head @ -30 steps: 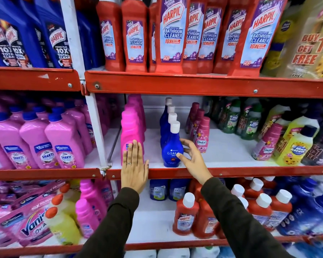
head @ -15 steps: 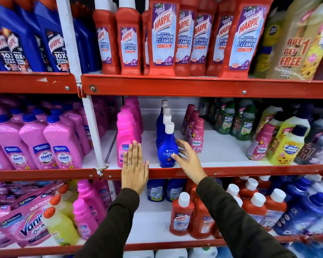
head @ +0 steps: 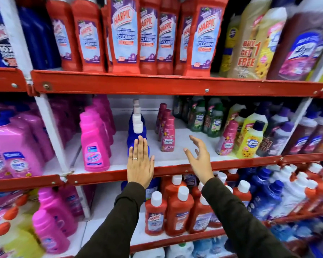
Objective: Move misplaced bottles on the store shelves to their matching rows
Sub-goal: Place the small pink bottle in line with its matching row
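Behind the left hand [head: 139, 165], a row of glossy deep-blue bottles [head: 136, 138] with white cylindrical caps is running back into the middle shelf [head: 175, 165], a red painted-metal rail with a white board surface. Left hand is lying flat, fingers straight and together, ring on one finger, palm toward the front blue bottle; whether it is touching the plastic is unclear, and it is grasping nothing. Right hand [head: 199, 155] is hanging open over bare shelf, fingers spread and curled loosely, holding nothing. Between the two hands, a row of slim maroon-pink bottles [head: 167, 135] with floral labels is standing upright. Well to the right of the right hand, one matching pink floral bottle [head: 228, 138] is sitting among rounded yellow bottles [head: 250, 140] with dark caps, looking out of place. Left of the left hand, smooth hot-pink bottles [head: 95, 144] are lining up. Dark sleeves are covering both forearms. Edges are motion-blurred.
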### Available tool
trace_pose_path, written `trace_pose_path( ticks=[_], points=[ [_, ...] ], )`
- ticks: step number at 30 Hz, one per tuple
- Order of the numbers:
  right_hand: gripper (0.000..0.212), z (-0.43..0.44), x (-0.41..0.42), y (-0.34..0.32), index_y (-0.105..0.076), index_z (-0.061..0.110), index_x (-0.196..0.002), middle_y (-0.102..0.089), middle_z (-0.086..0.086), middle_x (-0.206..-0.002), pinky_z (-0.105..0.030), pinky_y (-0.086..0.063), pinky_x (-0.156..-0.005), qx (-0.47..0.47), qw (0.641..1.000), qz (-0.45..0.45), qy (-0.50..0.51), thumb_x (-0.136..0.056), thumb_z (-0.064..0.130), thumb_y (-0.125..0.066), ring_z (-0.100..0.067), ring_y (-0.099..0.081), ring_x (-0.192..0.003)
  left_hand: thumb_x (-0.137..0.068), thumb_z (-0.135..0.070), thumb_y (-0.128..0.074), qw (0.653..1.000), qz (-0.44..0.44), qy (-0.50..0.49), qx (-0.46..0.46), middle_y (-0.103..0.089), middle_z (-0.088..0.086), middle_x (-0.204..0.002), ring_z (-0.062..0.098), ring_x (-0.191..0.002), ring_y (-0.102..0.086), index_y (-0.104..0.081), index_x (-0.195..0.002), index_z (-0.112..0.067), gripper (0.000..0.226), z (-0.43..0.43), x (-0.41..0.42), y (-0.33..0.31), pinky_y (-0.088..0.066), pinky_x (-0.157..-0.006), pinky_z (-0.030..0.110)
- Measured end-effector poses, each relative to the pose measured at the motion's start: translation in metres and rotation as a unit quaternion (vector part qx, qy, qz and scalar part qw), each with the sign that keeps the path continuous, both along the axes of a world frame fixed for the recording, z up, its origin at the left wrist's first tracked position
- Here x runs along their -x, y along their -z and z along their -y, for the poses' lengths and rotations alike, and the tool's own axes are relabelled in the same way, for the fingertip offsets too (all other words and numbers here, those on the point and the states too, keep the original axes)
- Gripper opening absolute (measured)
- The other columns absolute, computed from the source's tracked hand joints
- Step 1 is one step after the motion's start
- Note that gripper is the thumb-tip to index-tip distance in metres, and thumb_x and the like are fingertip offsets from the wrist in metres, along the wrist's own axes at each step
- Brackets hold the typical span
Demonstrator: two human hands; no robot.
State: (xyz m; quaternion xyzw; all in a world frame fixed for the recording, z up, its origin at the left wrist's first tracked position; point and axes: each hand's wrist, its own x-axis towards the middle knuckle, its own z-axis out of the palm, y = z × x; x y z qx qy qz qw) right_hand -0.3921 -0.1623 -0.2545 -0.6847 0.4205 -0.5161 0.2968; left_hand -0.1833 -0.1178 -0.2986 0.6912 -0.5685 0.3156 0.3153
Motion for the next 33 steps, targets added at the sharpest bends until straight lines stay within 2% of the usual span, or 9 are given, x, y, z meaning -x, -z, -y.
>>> trace_pose_path(
  ticks=[3, 6, 11, 13, 16, 18, 22, 28, 33],
  points=[
    [0.05, 0.004, 0.022, -0.005, -0.044, 0.021, -0.143, -0.045, 0.005, -0.143, -0.028, -0.031, -0.116, 0.031, 0.997, -0.009, 0.064, -0.097, 0.023, -0.063, -0.005, -0.041, -0.131, -0.097, -0.032, -0.033, 1.0, 0.006, -0.012, 0.003, 0.022, 0.015, -0.161, 0.025, -0.151, 0.018, 0.008, -0.153, -0.002, 0.076, 0.005, -0.002, 0.006, 0.013, -0.124, 0.039],
    [0.06, 0.018, 0.043, -0.012, -0.035, 0.013, -0.147, -0.037, -0.006, -0.149, -0.03, -0.027, -0.118, 0.055, 0.983, 0.042, 0.169, -0.094, 0.013, -0.063, -0.014, -0.036, -0.137, -0.098, -0.032, -0.03, 1.0, 0.012, -0.01, 0.009, 0.02, 0.015, -0.162, 0.026, -0.152, 0.016, 0.007, -0.154, -0.001, 0.074, 0.007, -0.003, 0.009, 0.011, -0.125, 0.039],
    [0.08, 0.053, 0.068, -0.032, -0.013, 0.0, -0.156, -0.016, -0.019, -0.163, -0.038, -0.016, -0.126, -0.023, 0.964, 0.037, 0.262, -0.095, 0.015, -0.063, -0.031, -0.016, -0.153, -0.099, -0.033, -0.027, 1.0, 0.018, -0.015, 0.011, 0.018, 0.015, -0.162, 0.026, -0.152, 0.014, 0.004, -0.154, 0.0, 0.071, 0.009, 0.0, 0.01, 0.01, -0.125, 0.039],
    [0.082, 0.07, 0.077, -0.036, -0.013, -0.005, -0.155, -0.021, -0.024, -0.161, -0.043, -0.019, -0.125, -0.057, 0.959, 0.018, 0.276, -0.095, 0.016, -0.064, -0.036, -0.02, -0.152, -0.099, -0.032, -0.026, 1.0, 0.022, -0.017, 0.01, 0.018, 0.016, -0.162, 0.026, -0.152, 0.014, 0.005, -0.154, 0.0, 0.071, 0.009, 0.0, 0.01, 0.011, -0.125, 0.039],
    [0.069, 0.088, 0.089, -0.034, -0.032, -0.006, -0.145, -0.047, -0.028, -0.143, -0.048, -0.039, -0.113, -0.109, 0.955, 0.009, 0.275, -0.089, 0.011, -0.069, -0.042, -0.048, -0.133, -0.098, -0.032, -0.027, 1.0, 0.023, -0.014, 0.013, 0.019, 0.016, -0.162, 0.026, -0.152, 0.015, 0.006, -0.154, 0.0, 0.071, 0.009, 0.001, 0.009, 0.011, -0.125, 0.039],
    [0.054, 0.094, 0.096, -0.029, -0.044, -0.004, -0.134, -0.057, -0.027, -0.13, -0.047, -0.047, -0.103, -0.126, 0.954, -0.007, 0.271, -0.088, 0.008, -0.07, -0.041, -0.058, -0.12, -0.098, -0.032, -0.027, 1.0, 0.023, -0.013, 0.014, 0.018, 0.015, -0.162, 0.026, -0.152, 0.015, 0.007, -0.154, -0.001, 0.072, 0.008, 0.001, 0.01, 0.011, -0.125, 0.039],
    [0.044, 0.093, 0.105, -0.029, -0.046, 0.0, -0.128, -0.059, -0.023, -0.129, -0.049, -0.048, -0.106, -0.116, 0.959, -0.016, 0.259, -0.09, 0.004, -0.066, -0.038, -0.06, -0.12, -0.098, -0.032, -0.027, 0.999, 0.032, -0.014, 0.016, 0.017, 0.016, -0.162, 0.027, -0.152, 0.014, 0.007, -0.154, -0.001, 0.072, 0.009, -0.002, 0.01, 0.01, -0.125, 0.04],
    [0.047, 0.066, 0.088, -0.036, -0.046, 0.002, -0.137, -0.061, -0.02, -0.132, -0.045, -0.045, -0.107, -0.079, 0.97, -0.009, 0.228, -0.094, 0.008, -0.064, -0.034, -0.06, -0.123, -0.099, -0.034, -0.027, 0.999, 0.026, -0.016, 0.011, 0.016, 0.016, -0.162, 0.027, -0.152, 0.013, 0.003, -0.154, -0.001, 0.071, 0.009, -0.001, 0.01, 0.01, -0.125, 0.04],
    [0.049, 0.032, 0.046, -0.041, -0.045, 0.007, -0.14, -0.059, -0.007, -0.128, -0.031, -0.044, -0.098, -0.052, 0.985, 0.001, 0.165, -0.095, 0.015, -0.064, -0.015, -0.055, -0.11, -0.099, -0.034, -0.028, 1.0, 0.024, -0.017, 0.011, 0.016, 0.016, -0.162, 0.027, -0.152, 0.013, 0.002, -0.154, -0.001, 0.071, 0.009, -0.001, 0.01, 0.01, -0.125, 0.04]
  ],
)
